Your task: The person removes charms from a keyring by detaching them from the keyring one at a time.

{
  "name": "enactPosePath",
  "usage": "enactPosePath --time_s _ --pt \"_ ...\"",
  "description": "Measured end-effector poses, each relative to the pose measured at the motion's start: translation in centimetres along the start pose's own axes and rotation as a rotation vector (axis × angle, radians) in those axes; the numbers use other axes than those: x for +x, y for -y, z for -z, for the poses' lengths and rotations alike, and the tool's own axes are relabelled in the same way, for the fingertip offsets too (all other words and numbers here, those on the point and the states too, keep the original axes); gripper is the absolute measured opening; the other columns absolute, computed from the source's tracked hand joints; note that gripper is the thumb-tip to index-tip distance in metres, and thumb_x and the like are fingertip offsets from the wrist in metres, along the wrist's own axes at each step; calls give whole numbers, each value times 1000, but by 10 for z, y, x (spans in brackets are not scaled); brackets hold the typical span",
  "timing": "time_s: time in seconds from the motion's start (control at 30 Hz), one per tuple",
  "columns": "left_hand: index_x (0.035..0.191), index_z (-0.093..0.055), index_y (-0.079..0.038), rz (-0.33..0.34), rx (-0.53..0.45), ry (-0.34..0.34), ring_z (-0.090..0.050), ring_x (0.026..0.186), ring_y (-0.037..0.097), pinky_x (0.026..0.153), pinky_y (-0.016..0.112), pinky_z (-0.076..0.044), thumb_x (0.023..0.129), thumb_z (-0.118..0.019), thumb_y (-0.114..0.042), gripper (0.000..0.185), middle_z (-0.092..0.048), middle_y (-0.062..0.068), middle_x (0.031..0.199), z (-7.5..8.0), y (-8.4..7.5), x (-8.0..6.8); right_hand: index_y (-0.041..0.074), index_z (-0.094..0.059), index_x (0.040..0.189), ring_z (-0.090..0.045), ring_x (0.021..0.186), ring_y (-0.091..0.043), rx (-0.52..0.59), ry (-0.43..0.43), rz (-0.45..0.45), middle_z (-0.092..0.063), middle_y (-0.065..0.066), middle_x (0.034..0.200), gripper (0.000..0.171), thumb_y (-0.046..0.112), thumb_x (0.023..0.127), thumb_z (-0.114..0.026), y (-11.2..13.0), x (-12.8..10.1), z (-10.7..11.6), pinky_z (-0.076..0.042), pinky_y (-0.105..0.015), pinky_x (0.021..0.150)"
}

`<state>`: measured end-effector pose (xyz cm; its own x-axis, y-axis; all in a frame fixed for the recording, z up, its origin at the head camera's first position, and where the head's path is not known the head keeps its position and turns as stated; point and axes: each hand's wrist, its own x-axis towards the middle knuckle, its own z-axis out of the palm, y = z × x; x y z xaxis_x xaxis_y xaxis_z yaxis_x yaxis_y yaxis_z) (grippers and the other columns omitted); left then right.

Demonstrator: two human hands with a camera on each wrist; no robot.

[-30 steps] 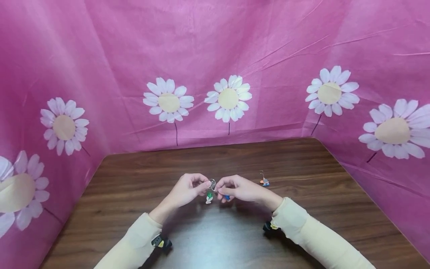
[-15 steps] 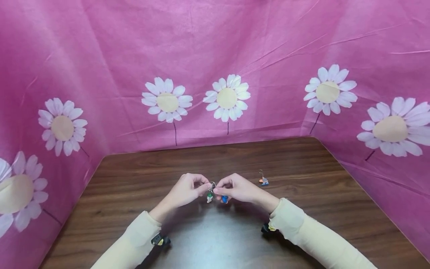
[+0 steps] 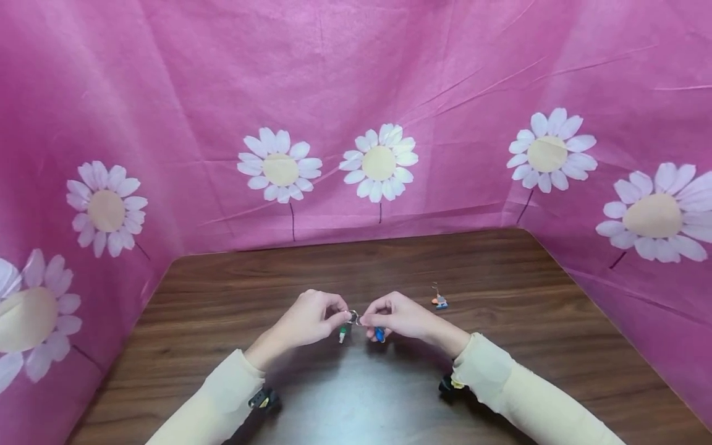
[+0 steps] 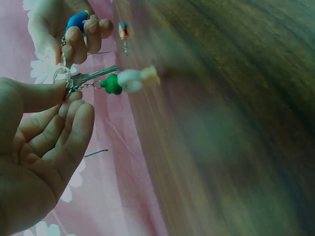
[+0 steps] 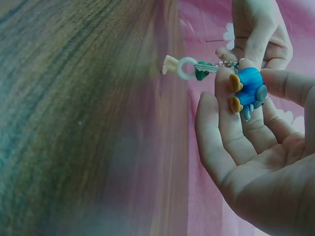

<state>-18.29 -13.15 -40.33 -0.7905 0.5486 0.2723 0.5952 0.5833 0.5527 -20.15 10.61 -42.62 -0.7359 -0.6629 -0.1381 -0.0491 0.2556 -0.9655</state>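
Keyring [image 3: 353,317] of silver metal sits at the centre of the head view, pinched from both sides just above a dark wooden table [image 3: 500,266]. Left hand [image 3: 308,319] grips it with thumb and fingers; a green charm [image 4: 112,84] hangs below. Right hand [image 3: 397,315] pinches the ring and cradles a blue charm [image 5: 247,88]. Another small charm [image 3: 439,301] lies right of centre

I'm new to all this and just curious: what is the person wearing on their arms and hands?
Both arms are covered to the wrist by long, pale cream sleeves: left sleeve, right sleeve. The left hand and right hand are bare, with no gloves. A small black device with a yellow spot sits under each wrist.
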Motion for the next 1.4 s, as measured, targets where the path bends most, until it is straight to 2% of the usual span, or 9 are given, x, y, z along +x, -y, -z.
enactPosePath --time_s 0.13,0.23,0.47,0.7,0.8,0.9,1.07,1.27,1.4 --pt "84 -73 -16 -21 37 -7 -45 51 -4 50 21 -42 92 -74 -15 8 -65 -15 67 2 -2 0 -12 -69 106 -66 66 -13 8 -16 3 -73 -13 81 34 22 99 -68 4 2 -2 -61 -32 66" --pt "84 -74 -16 -2 13 -6 -48 53 -4 52 21 -44 92 -73 -15 8 -68 -13 69 0 -2 1 -11 -69 105 -66 65 -13 15 -30 3 -73 -17 83 33 21 98 -70 4 3 -2 -62 -33 64" --pt "88 -76 -15 93 -184 0 -58 59 8 52 24 -48 94 -72 -21 8 -72 -5 76 -1 1 2 -9 -70 101 -65 63 -12 45 -100 18 -72 -27 88 25 14 94 -74 6 3 -1 -62 -35 62" --pt "95 -76 -14 151 -391 -11 -73 76 27 66 26 -58 96 -73 -23 10 -74 -3 83 -5 7 0 -8 -69 102 -68 65 -14 117 -138 22 -70 -31 93 24 15 95 -73 8 4 2 -63 -39 66" --pt "97 -77 -12 159 -433 -47 -73 78 26 72 28 -59 95 -74 -23 11 -75 -2 85 -7 7 0 -7 -69 103 -68 66 -16 189 -142 15 -70 -28 89 21 13 95 -72 8 5 2 -63 -42 69" --pt "96 -77 -12 182 -436 -99 -72 78 28 69 27 -58 95 -74 -24 13 -75 -1 85 -11 7 0 -10 -68 104 -69 67 -18 237 -142 10 -70 -25 87 23 12 95 -71 7 6 2 -63 -44 71" --pt "99 -77 -8 215 -458 -164 -73 78 28 69 29 -60 95 -74 -21 15 -76 3 87 -15 8 0 -12 -68 106 -67 64 -15 219 -112 -15 -71 -23 87 27 12 95 -71 8 6 -1 -63 -43 70" --pt "105 -77 -2 241 -550 -161 -75 78 21 74 35 -62 95 -74 -18 19 -77 7 93 -15 10 -2 -11 -70 104 -69 65 -16 227 -117 -17 -71 -28 89 23 10 95 -71 9 7 -3 -63 -44 71" --pt "108 -76 0 256 -593 -153 -75 80 22 75 39 -62 93 -76 -18 23 -77 9 96 -15 11 -4 -13 -68 103 -70 66 -17 247 -130 4 -71 -26 85 21 6 95 -68 9 8 -2 -63 -44 70"
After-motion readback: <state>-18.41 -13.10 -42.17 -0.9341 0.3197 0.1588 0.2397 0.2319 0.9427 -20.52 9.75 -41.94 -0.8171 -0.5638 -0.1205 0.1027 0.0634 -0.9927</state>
